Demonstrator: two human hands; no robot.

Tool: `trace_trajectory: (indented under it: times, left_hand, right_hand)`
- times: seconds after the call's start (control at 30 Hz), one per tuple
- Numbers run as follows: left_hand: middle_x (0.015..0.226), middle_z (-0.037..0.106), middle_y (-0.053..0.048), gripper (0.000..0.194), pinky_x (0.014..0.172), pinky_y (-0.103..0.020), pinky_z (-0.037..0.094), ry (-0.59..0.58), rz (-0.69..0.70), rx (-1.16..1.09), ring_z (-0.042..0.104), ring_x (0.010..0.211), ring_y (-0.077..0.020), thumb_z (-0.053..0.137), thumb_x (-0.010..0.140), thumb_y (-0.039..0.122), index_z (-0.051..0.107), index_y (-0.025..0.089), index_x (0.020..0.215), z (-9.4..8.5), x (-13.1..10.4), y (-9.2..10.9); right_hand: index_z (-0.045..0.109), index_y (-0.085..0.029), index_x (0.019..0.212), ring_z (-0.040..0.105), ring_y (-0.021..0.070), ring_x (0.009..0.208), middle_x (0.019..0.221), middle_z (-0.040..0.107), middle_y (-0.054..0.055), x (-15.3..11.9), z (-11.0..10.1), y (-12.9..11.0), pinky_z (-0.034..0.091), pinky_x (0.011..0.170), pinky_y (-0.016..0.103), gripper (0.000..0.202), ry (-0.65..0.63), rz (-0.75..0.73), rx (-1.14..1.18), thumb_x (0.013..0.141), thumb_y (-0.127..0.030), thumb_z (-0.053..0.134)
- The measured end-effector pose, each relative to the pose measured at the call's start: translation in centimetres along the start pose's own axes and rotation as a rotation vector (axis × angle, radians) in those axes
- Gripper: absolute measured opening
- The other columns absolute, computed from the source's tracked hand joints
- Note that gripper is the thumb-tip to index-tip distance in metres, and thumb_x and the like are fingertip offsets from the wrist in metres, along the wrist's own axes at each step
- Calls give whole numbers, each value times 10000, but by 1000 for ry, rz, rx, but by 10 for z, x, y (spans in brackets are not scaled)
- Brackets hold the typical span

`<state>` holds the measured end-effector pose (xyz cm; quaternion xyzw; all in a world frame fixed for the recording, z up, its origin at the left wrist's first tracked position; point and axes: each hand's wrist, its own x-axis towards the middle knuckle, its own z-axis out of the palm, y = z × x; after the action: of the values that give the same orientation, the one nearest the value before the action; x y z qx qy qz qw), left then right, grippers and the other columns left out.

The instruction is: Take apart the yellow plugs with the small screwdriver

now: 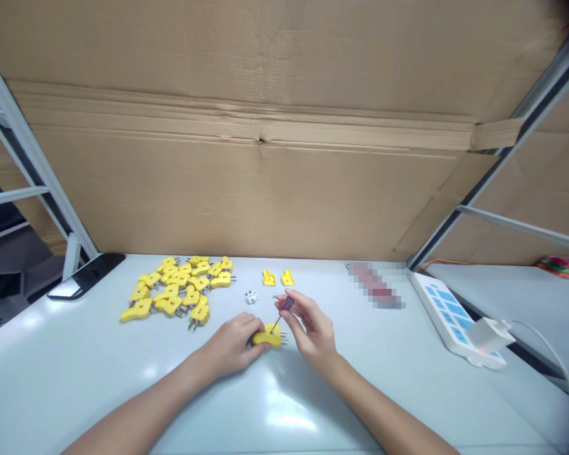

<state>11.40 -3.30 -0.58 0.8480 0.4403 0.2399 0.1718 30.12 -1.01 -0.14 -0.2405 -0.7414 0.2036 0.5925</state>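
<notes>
My left hand presses a yellow plug down on the white table, its metal prongs pointing right. My right hand pinches a small screwdriver with a purple handle, its tip standing on the plug's top. Behind the hands lie two small yellow plug pieces and a small white part.
A heap of several yellow plugs lies at the back left. A black phone rests at the table's left edge. A white power strip with a charger sits right. A cardboard wall stands behind.
</notes>
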Motion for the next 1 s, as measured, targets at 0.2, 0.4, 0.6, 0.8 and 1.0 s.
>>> trace_trajectory:
  times: [0.2,0.4,0.6,0.8,1.0]
  left_hand:
    - [759,568,-14,82,651,-271,420,4,5,-5,539,710,-174,552,857,226,517,197,788,0,1,1]
    - [766,572,-17,90,657,-273,421,5,10,-4,542,721,-177,545,861,239,517,197,786,1,0,-1]
    - [770,572,-17,93,657,-275,421,0,-5,1,539,720,-174,546,861,233,513,198,782,-1,0,2]
    - [771,577,-19,91,654,-274,425,2,-6,7,545,719,-178,549,858,241,516,198,785,0,0,1]
    - [776,572,-22,97,660,-276,425,-10,-5,12,545,733,-182,547,861,234,507,195,783,0,0,1]
  right_hand:
    - [535,-263,1257,715,199,861,955,694,68,2,-1,-2,624,748,353,386,11,-20,-16,903,-109,519]
    - [549,-282,1239,717,196,857,949,689,52,2,0,-2,619,755,349,385,34,-7,5,894,-110,540]
    - [557,-253,1215,704,186,838,922,674,61,2,1,-3,621,737,339,342,42,-19,-16,897,-130,541]
    - [555,-253,1218,707,183,834,926,678,60,2,1,-3,625,742,337,339,51,-18,-9,900,-137,541]
    - [553,-264,1223,700,177,834,925,664,54,1,2,-2,623,750,331,353,45,-25,-9,897,-129,544]
